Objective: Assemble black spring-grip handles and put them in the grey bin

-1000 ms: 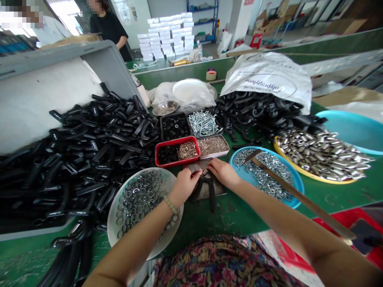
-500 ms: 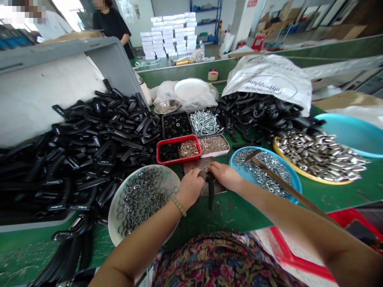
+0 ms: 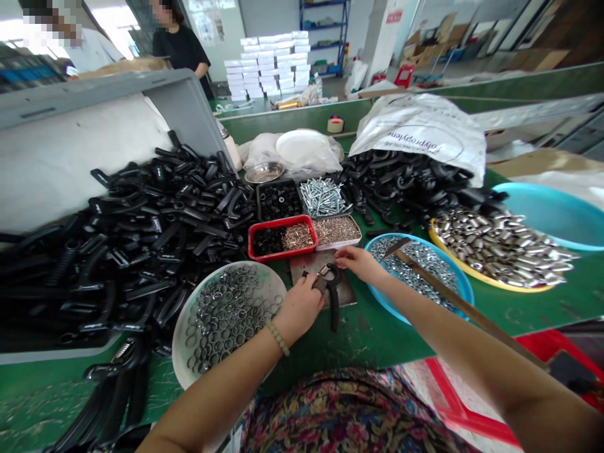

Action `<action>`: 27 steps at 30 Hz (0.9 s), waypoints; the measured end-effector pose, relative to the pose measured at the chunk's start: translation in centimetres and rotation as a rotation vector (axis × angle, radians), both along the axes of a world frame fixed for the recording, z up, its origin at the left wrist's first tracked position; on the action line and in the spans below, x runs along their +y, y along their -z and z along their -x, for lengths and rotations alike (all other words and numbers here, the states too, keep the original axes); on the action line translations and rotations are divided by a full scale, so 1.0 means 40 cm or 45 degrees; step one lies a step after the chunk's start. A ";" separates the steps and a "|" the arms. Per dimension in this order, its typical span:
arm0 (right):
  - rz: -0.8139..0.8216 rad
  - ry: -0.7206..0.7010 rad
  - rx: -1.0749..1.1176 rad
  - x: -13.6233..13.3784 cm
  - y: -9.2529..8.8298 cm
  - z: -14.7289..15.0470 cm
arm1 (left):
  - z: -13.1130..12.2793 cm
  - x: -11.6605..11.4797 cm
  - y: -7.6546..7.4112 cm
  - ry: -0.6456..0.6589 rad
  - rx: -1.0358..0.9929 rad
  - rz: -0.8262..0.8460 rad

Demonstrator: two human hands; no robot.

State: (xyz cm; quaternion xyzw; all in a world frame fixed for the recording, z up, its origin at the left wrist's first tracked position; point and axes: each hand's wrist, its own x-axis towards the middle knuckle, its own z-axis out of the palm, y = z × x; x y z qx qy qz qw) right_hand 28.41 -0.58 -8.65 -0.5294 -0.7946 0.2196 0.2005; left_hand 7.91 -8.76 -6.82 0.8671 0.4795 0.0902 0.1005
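My left hand (image 3: 302, 301) is closed on a black hooked plastic handle (image 3: 334, 305), held over a flat metal plate (image 3: 346, 296). A small shiny metal piece (image 3: 324, 270) shows at the hooked end, close to my fingertips. To the right, apart from the handle, my right hand (image 3: 356, 261) has its thumb and fingers pinched together above the plate's far edge. Whatever lies between those fingertips is too small to make out. Just beyond are a shallow tray of tiny coppery pins (image 3: 337, 231) and a red tray (image 3: 255, 253) with black pieces and more pins.
A white bowl of metal rings (image 3: 182, 352) stands at left, before a heap of black handles (image 3: 165, 220). On the right, a hammer (image 3: 438, 286) lies across a blue basin (image 3: 469, 292) of small metal parts. A yellow basin (image 3: 436, 236) holds metal sleeves. Two people stand behind.
My right hand has drawn away from the handle's hooked end, slightly up and right, uncovering the metal piece there. My left hand keeps its hold in nearly the same place.
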 end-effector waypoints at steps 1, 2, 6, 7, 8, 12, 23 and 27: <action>0.006 0.011 -0.014 0.005 -0.004 -0.008 | 0.001 -0.001 0.002 -0.007 -0.009 0.005; 0.002 0.024 -0.037 0.008 -0.011 -0.017 | 0.001 -0.001 0.005 -0.011 -0.018 0.011; -0.060 0.044 -0.217 0.010 -0.056 -0.067 | 0.009 -0.006 0.011 -0.027 -0.047 0.028; -0.077 0.028 -0.285 0.006 -0.069 -0.077 | 0.011 -0.008 0.012 -0.032 -0.055 0.029; -0.091 0.005 -0.361 0.001 -0.080 -0.085 | 0.013 -0.010 0.013 -0.035 -0.062 0.028; -0.120 -0.090 -0.683 -0.032 -0.099 -0.069 | 0.014 -0.011 0.014 -0.043 -0.071 0.020; -0.044 -0.219 -1.145 -0.027 -0.102 0.027 | 0.016 -0.010 0.022 -0.053 -0.102 -0.021; -0.098 -0.208 -1.159 -0.035 -0.087 0.029 | 0.015 -0.006 0.015 -0.049 -0.097 -0.014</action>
